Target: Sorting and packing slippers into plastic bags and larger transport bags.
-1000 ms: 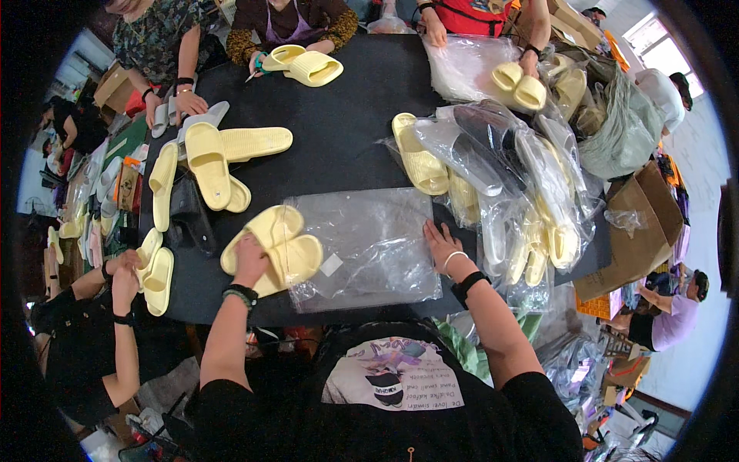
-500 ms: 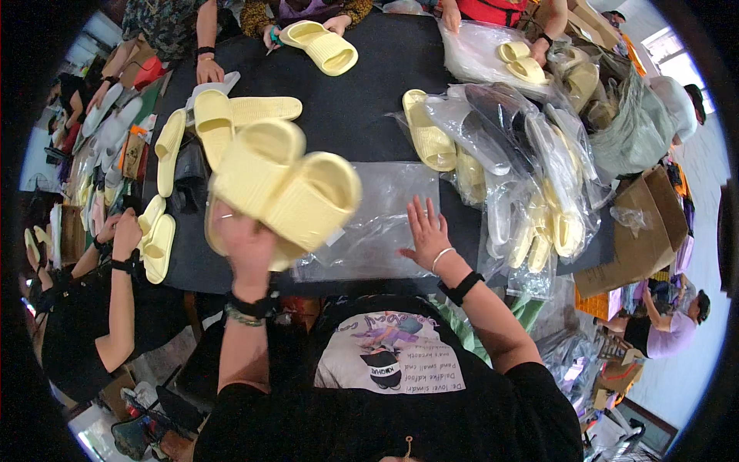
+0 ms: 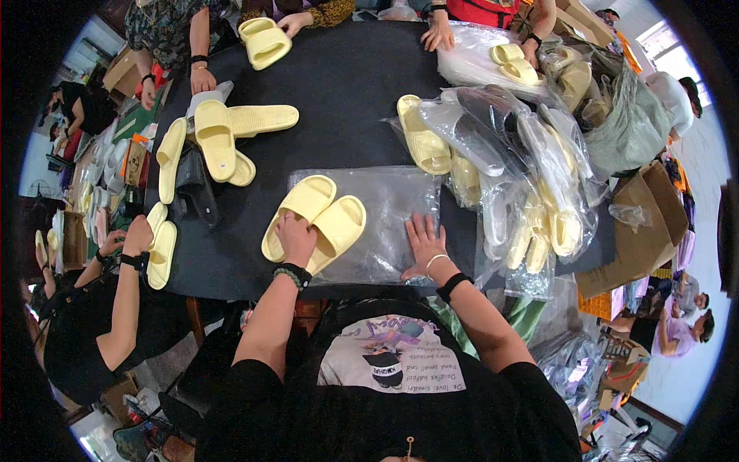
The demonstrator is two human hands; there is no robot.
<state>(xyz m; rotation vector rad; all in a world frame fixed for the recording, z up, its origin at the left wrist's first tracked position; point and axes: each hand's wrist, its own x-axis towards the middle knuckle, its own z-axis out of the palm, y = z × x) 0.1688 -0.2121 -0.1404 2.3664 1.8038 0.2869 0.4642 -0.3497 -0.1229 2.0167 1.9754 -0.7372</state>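
Note:
A pair of pale yellow slide slippers (image 3: 339,223) lies side by side, toes away from me, over the left part of a clear plastic bag (image 3: 389,200). My left hand (image 3: 297,240) is closed on the pair where the two slippers meet, its fingertips tucked out of sight at the foot openings. On the right part of the bag my right hand (image 3: 425,245) rests flat, palm down, with fingers spread. Nothing is in it. Both hands are close to the near edge of the black table (image 3: 339,100).
Loose yellow slippers (image 3: 215,138) and a black slipper (image 3: 196,189) lie at the left. Bagged slippers (image 3: 531,177) are heaped at the right, near a cardboard box (image 3: 643,231). Co-workers' hands (image 3: 202,79) reach over the far side, one holding a yellow slipper (image 3: 265,44); another person (image 3: 100,308) sits at the left.
My left hand has brought the slippers down from the air onto the bag. My right hand stays on the bag. A co-worker's yellow slipper across the table has moved left.

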